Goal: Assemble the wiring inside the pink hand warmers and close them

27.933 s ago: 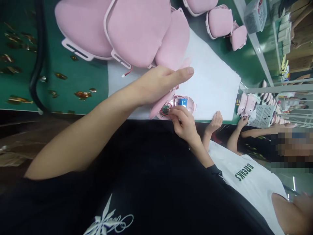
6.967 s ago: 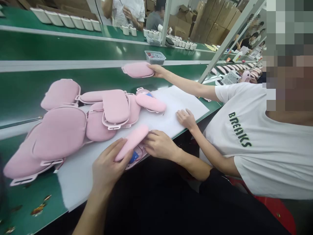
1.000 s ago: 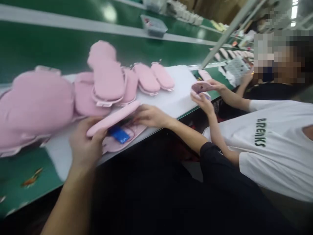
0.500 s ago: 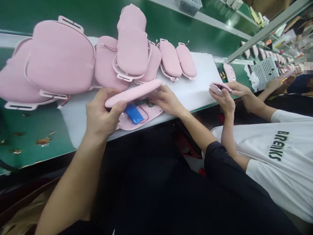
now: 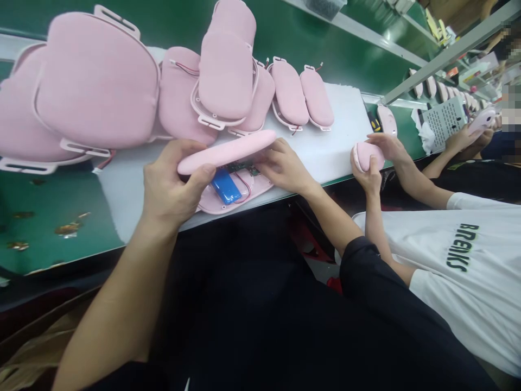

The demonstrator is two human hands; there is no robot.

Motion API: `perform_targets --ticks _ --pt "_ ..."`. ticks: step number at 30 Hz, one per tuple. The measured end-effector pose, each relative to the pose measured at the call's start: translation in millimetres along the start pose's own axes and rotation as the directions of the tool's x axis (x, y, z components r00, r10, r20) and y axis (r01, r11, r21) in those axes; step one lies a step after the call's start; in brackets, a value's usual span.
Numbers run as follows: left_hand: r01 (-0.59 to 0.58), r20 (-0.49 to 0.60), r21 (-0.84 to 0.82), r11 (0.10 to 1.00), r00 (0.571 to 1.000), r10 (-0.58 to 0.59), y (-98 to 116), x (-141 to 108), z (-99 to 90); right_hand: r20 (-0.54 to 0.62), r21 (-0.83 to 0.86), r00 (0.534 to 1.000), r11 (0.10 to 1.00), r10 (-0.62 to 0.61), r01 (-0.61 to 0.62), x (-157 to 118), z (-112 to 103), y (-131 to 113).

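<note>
My left hand (image 5: 173, 182) grips the left end of a pink padded cover (image 5: 228, 152), thumb in front and fingers behind, holding it tilted. Under it lies a pink plastic shell (image 5: 217, 205) with a blue battery pack (image 5: 226, 186), thin wires and a green circuit board (image 5: 254, 169). At the right end my right hand (image 5: 285, 168) has its fingers bent in between cover and shell. Its fingertips are partly hidden, so what they pinch, if anything, does not show.
Behind my hands, pink padded pieces (image 5: 97, 81) lie piled on a white foam sheet (image 5: 337, 108). A smaller pink padded piece (image 5: 317, 100) lies to the right. Beside me, a co-worker's hands (image 5: 370, 176) hold a pink rounded part (image 5: 370, 156). Amber scraps (image 5: 67, 228) lie at the left.
My hands and the cover keep nearly the same pose. The view has shifted slightly. The co-worker has turned the pink part, so its rounded outside now shows.
</note>
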State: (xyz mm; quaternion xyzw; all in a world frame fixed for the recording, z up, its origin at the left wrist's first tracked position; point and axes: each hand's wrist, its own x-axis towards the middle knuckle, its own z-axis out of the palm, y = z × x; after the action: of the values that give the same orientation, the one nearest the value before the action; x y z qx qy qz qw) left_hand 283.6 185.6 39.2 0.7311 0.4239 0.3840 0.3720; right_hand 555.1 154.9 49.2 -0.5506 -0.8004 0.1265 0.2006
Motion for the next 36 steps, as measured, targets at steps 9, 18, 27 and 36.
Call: perform_targets --ticks 9,18,27,36 --pt "-0.016 0.001 0.013 1.0 1.0 0.016 5 0 -1.2 -0.028 0.032 1.0 1.0 0.001 0.0 1 -3 0" --pt "0.004 -0.11 -0.014 1.0 0.994 -0.006 3 6 8.2 -0.126 0.023 0.988 0.996 -0.087 0.091 5 -3 1" --pt "-0.006 -0.105 -0.027 1.0 0.995 0.004 -1 5 9.6 -0.094 -0.145 0.985 0.981 -0.145 0.13 4 -10 -1" --pt "-0.052 -0.005 0.03 0.998 0.999 0.052 7 2 1.8 0.096 -0.305 0.99 0.944 -0.103 0.128 12 -26 -14"
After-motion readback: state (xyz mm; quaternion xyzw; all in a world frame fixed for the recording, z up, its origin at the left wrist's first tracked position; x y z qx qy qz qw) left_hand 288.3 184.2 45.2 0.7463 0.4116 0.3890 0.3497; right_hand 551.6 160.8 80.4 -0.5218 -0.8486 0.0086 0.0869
